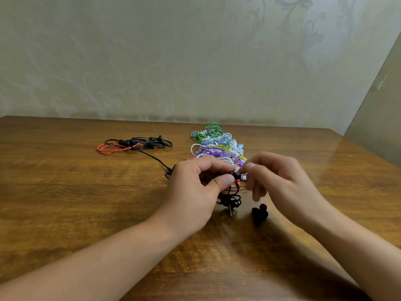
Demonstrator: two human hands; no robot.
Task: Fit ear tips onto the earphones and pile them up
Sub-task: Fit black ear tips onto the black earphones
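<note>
Black earphone [237, 175] sits pinched between the thumb and forefinger of the left hand [195, 190], held just above the wooden table [65, 192] near its middle. Its dark cable [231, 199] hangs down in loose coils below the hand, with the metal plug touching the tabletop. The right hand [280, 181] meets the earphone from the other side, its thumb and forefinger curled in at the bud's tip; whether they grip an ear tip there is hidden by blur (the fingers are smeared in the picture), so I cannot tell what, if anything, they hold.

Just beside the right wrist, on the table, lie a few loose black ear tips [259, 212], bunched together and touching one another.

Behind the hands, a heap of coloured earphones [217, 144] stretches toward the wall: green, white, pale blue, purple and yellow cables wound in coils, its near end partly hidden by the fingers. To the left of that heap, well apart from it, lies a smaller pile of black and red earphones [134, 144], with one black cable trailing from it toward the left hand.

A pale wall with a faint floral pattern [195, 61] rises behind the table.
</note>
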